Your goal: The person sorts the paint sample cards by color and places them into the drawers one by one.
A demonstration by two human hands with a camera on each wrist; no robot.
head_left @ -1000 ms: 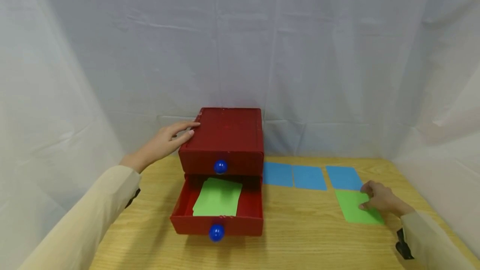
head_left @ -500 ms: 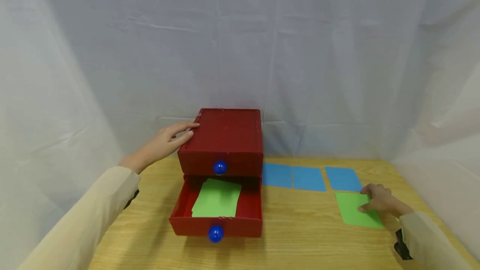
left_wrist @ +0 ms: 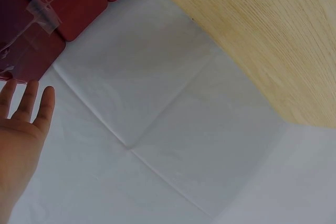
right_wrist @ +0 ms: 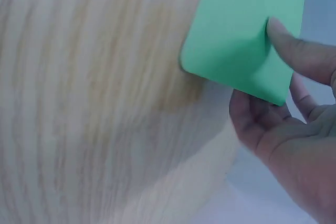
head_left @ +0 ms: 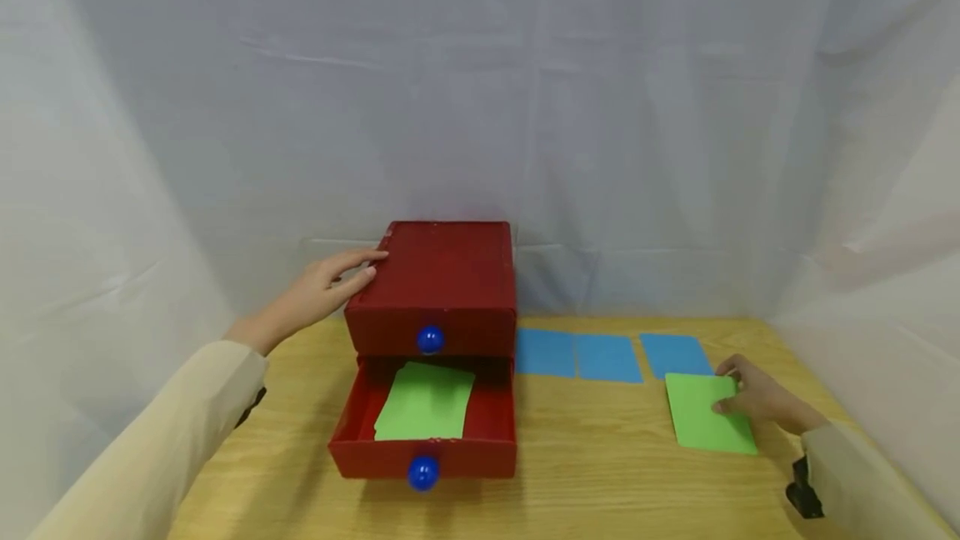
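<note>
On the right side of the wooden table (head_left: 600, 457), your right hand (head_left: 757, 397) pinched a green card (head_left: 705, 412): the wrist view showed your thumb (right_wrist: 294, 51) pressed on top of the card near its edge and the other fingers curled beneath it, with that edge raised off the wood. The card lay just in front of the rightmost of three blue cards (head_left: 675, 354), which sat in a row beside the red drawer box (head_left: 435, 277).

Your left hand (head_left: 318, 294) rested against the upper left edge of the red drawer box, fingers straight and relaxed, gripping nothing. From the left wrist view those fingers (left_wrist: 44, 106) lay flat beside the taped red wall, with white cloth behind them.

You had the lower drawer (head_left: 423, 448) pulled out toward you, and a second green card (head_left: 424, 402) lay flat inside it, slightly askew. The upper drawer was closed. Each drawer front carried a blue knob (head_left: 430, 339). White sheeting (head_left: 525, 107) hung behind and to both sides of the table.
</note>
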